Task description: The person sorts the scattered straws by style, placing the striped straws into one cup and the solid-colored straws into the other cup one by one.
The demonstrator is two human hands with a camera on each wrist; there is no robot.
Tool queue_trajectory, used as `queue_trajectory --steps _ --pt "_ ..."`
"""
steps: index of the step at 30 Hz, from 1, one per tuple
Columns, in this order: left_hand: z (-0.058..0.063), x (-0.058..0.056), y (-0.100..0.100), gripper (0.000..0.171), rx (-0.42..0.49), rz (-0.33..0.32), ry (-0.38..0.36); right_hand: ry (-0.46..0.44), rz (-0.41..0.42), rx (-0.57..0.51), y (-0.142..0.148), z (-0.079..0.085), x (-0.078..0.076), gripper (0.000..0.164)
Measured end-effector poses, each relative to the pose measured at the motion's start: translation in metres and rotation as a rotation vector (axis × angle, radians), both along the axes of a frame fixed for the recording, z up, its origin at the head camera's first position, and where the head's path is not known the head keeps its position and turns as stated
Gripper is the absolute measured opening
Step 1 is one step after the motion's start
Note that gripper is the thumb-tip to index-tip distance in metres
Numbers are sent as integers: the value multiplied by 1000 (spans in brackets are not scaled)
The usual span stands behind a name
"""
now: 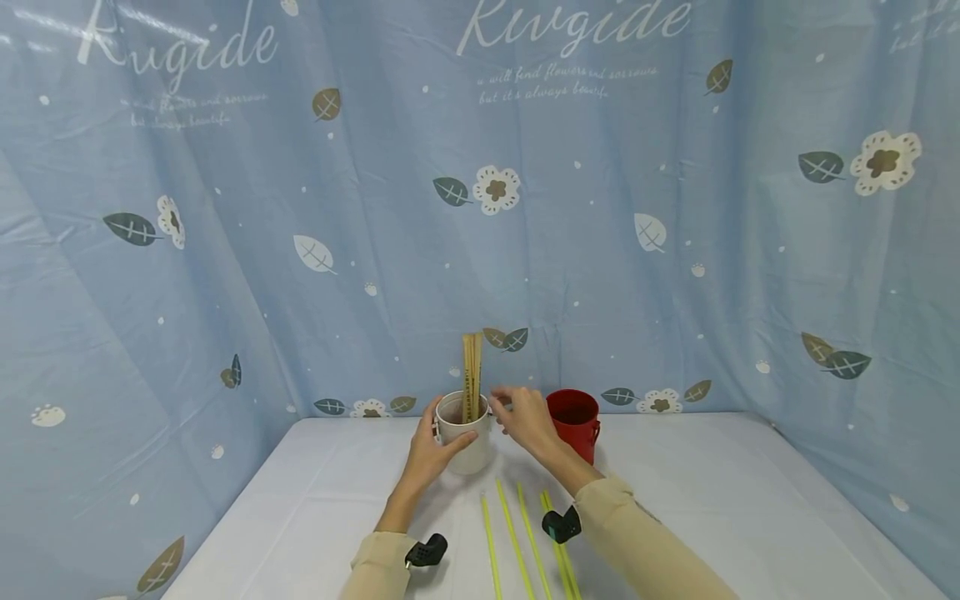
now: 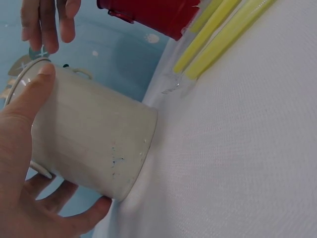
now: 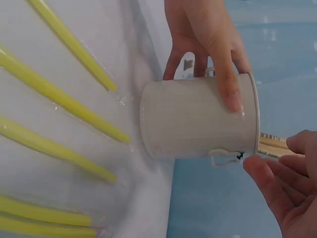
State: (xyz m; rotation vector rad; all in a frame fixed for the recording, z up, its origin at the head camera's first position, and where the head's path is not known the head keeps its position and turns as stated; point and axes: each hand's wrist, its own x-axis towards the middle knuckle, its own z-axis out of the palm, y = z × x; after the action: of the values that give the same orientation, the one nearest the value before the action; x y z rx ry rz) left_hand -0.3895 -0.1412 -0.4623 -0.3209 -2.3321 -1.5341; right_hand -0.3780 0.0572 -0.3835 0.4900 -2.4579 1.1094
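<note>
A white metal bucket (image 1: 468,458) stands upright on the table, and my left hand (image 1: 429,457) grips it from the left side. In the left wrist view the thumb (image 2: 37,91) lies near the rim, with the other fingers spread round the far side. Several wooden chopsticks (image 1: 472,375) stand up inside the bucket, some with printed marks. My right hand (image 1: 528,421) is at the right of the rim, fingers loosely bent and holding nothing. One fingertip (image 3: 255,166) is close to the rim by the wire handle; whether it touches cannot be told.
A red bucket (image 1: 583,433) stands to the right, partly behind my right forearm. Several yellow straws in clear wrappers, among them a left one (image 1: 491,546) and a middle one (image 1: 513,533), lie on the white tablecloth (image 1: 300,517). A blue patterned curtain (image 1: 405,275) hangs behind.
</note>
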Motion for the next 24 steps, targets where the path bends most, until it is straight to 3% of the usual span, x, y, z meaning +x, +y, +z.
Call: queue_trajectory --steps 16,24 --pt "4 2 -2 98 -39 -13 1 14 66 -23 21 -12 23 26" --pt "8 2 -5 97 -91 -24 2 -15 61 -65 35 -14 34 29"
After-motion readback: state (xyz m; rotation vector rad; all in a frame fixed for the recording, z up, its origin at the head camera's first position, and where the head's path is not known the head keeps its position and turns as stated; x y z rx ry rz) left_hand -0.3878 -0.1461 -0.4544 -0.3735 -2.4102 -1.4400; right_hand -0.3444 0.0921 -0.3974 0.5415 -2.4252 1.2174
